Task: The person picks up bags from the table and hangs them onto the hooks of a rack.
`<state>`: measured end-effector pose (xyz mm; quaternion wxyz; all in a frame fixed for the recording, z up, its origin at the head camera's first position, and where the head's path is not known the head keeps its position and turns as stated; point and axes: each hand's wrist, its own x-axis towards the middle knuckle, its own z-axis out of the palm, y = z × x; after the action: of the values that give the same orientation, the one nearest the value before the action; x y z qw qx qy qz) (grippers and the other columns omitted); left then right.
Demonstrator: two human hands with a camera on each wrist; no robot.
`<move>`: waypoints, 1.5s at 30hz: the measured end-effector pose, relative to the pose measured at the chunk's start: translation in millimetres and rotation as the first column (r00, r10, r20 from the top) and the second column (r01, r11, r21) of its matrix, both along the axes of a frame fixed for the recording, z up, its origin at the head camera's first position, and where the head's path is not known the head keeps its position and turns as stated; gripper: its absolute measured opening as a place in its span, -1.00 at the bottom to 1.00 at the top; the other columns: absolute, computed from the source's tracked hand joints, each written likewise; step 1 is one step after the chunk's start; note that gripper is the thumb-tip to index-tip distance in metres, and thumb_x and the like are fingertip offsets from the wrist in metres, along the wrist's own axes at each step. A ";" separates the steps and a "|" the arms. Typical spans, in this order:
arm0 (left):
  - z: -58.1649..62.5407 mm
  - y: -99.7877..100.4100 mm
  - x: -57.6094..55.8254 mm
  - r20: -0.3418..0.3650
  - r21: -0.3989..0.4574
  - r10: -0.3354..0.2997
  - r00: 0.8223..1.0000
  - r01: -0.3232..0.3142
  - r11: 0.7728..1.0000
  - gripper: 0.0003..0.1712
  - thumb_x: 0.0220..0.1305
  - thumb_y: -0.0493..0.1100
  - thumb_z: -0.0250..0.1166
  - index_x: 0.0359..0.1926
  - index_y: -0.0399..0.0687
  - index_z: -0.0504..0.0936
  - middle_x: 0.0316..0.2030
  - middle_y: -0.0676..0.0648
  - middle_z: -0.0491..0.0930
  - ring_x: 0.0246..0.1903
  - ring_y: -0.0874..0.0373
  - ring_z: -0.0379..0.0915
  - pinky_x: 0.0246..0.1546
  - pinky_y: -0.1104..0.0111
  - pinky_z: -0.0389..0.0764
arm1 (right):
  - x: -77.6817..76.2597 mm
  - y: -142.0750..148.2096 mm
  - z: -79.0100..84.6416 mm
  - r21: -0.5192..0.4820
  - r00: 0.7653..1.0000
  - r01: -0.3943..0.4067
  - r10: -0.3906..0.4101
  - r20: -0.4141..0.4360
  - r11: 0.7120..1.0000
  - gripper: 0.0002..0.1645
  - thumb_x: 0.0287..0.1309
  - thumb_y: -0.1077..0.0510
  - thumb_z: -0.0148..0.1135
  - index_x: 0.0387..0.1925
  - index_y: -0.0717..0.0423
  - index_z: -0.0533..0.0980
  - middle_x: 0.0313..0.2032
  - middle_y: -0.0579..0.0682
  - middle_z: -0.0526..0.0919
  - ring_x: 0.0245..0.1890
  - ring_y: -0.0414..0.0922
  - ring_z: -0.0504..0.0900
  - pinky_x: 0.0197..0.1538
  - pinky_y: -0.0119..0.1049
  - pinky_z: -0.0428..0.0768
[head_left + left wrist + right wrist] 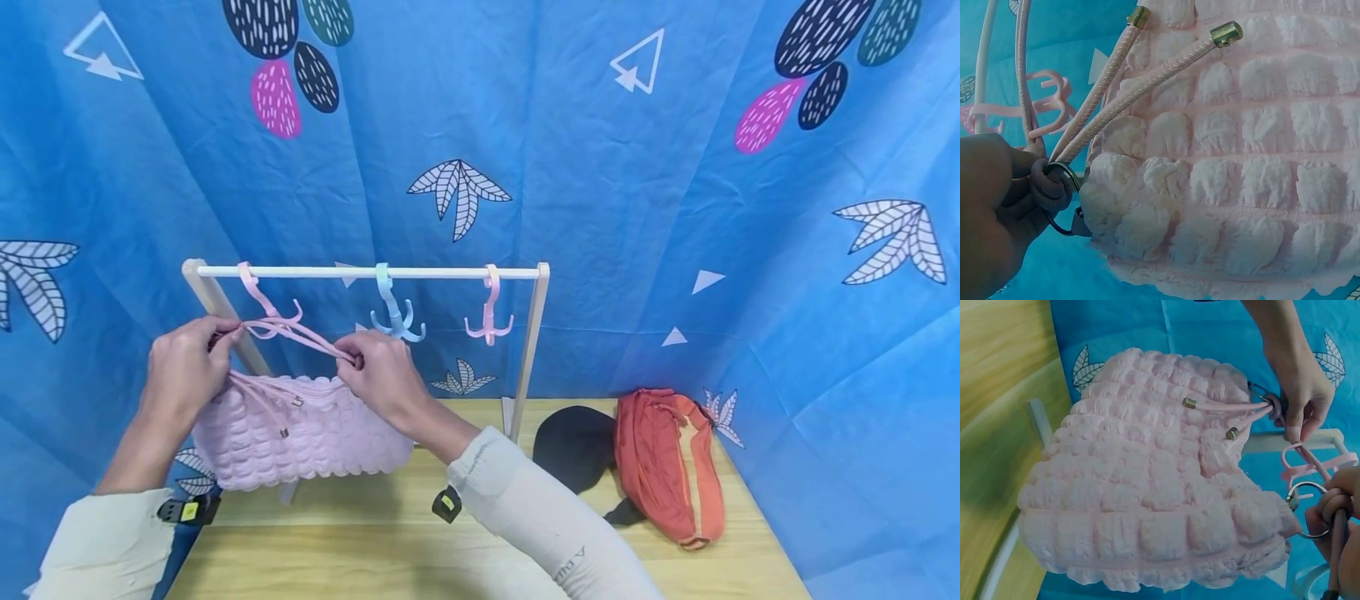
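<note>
A pale pink puffy handbag (315, 433) hangs from its thin pink straps (303, 332) in front of a rack, above the table. My left hand (183, 367) pinches the straps at the bag's left end, next to a knot and metal ring (1063, 231). At the other end my right hand (386, 375) grips the straps by a second ring (1294, 500). Two cord ends with gold tips (1227, 34) dangle over the bag's side. Just behind the raised straps, a pink hook (258, 292) hangs on the rail, its prongs overlapped by them in the head view.
The rack's white rail (442, 272) also carries a light blue hook (396, 321) and another pink hook (489, 312). To the right, a black cap (573, 446) and a red waist bag (652, 475) lie on the wooden table (480, 558). Blue patterned cloth (570, 208) surrounds the table.
</note>
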<state>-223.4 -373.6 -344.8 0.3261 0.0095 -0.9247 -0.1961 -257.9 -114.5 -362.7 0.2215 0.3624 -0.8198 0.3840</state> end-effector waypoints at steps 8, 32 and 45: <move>-6.3 -4.2 3.5 0.134 -0.029 -0.057 0.989 0.061 0.998 -0.73 0.49 -0.28 0.24 0.05 -0.41 0.65 -0.15 -0.52 0.69 -0.41 -0.25 0.60 -0.56 0.39 0.38 | -6.3 2.8 -0.5 0.020 0.992 0.077 -0.074 -0.100 0.997 -0.78 0.35 0.20 0.29 -0.06 0.15 0.74 -0.29 -0.03 0.80 -0.40 -0.32 0.63 -0.31 -0.76 0.51; -44.3 9.0 4.7 0.063 0.233 -0.003 0.998 -0.011 0.972 -0.66 0.54 -0.11 0.21 0.11 -0.27 0.65 -0.09 -0.43 0.72 -0.32 -0.18 0.72 -0.49 0.82 0.39 | -11.9 2.8 -39.3 0.064 0.977 0.051 -0.063 0.203 0.997 -0.82 0.38 0.09 0.33 -0.09 0.02 0.76 -0.35 -0.14 0.81 -0.52 -0.44 0.48 -0.49 -0.72 0.39; -67.4 9.3 5.3 -0.015 0.342 0.059 0.998 -0.051 0.939 -0.61 0.41 -0.07 0.38 0.12 -0.21 0.72 -0.06 -0.33 0.77 -0.30 0.88 0.29 -0.28 0.94 0.34 | -9.4 -0.4 -62.9 0.009 0.973 0.051 -0.051 0.225 0.999 -0.78 0.30 0.09 0.41 -0.07 0.05 0.77 -0.24 -0.05 0.83 -0.33 -0.33 0.63 -0.30 -0.73 0.47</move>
<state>-218.0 -364.3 -412.2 0.3365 0.0891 -0.8720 -0.3441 -267.3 -115.0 -425.6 0.1362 0.2956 -0.8494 0.4155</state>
